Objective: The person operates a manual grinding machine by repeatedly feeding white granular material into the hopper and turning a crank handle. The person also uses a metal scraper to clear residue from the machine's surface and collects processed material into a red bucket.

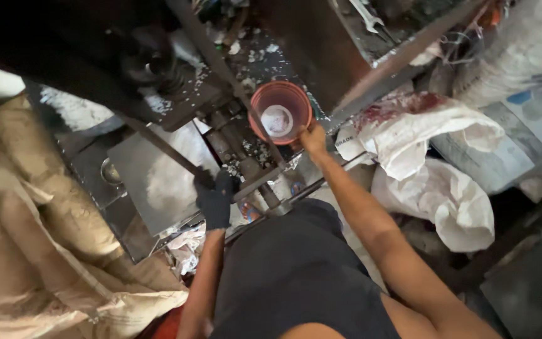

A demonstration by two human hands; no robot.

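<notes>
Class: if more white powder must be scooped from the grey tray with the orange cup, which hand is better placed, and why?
Right, probably. The right hand holds the orange cup by its rim beside the tray; the gloved left hand is busy gripping a dark lever.

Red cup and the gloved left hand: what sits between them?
In the head view, between the red cup and the gloved left hand lies a dark cylindrical machine shaft, crossed by a slanting metal bar.
</notes>
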